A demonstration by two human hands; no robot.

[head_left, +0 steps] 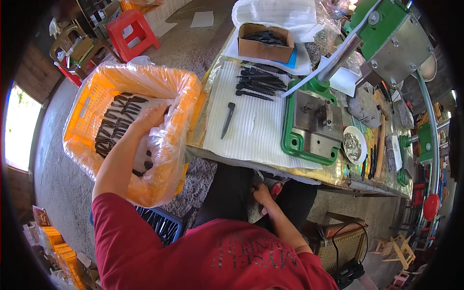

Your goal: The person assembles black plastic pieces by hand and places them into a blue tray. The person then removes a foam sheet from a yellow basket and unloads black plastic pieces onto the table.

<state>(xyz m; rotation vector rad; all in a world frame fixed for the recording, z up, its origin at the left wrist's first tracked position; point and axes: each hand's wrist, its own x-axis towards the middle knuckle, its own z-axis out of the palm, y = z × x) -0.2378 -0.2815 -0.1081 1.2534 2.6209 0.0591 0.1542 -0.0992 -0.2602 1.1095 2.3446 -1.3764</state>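
My left hand reaches into a yellow plastic crate lined with a clear plastic bag. Its fingers are curled near the crate's right side, and a dark bit shows at the fingertips, too small to name. To the left of that hand, rows of slim black pieces lie on a pale sheet inside the crate. My right hand rests low between my knees, fingers curled; whatever they hold, if anything, is hidden. On the bench, one black tapered piece lies apart from a pile of similar black pieces on white foam.
A green hand press stands on the bench, beside a white bowl of small metal parts. Behind the pile sits a cardboard box of black pieces. A blue tray is below the crate; a red stool stands beyond it.
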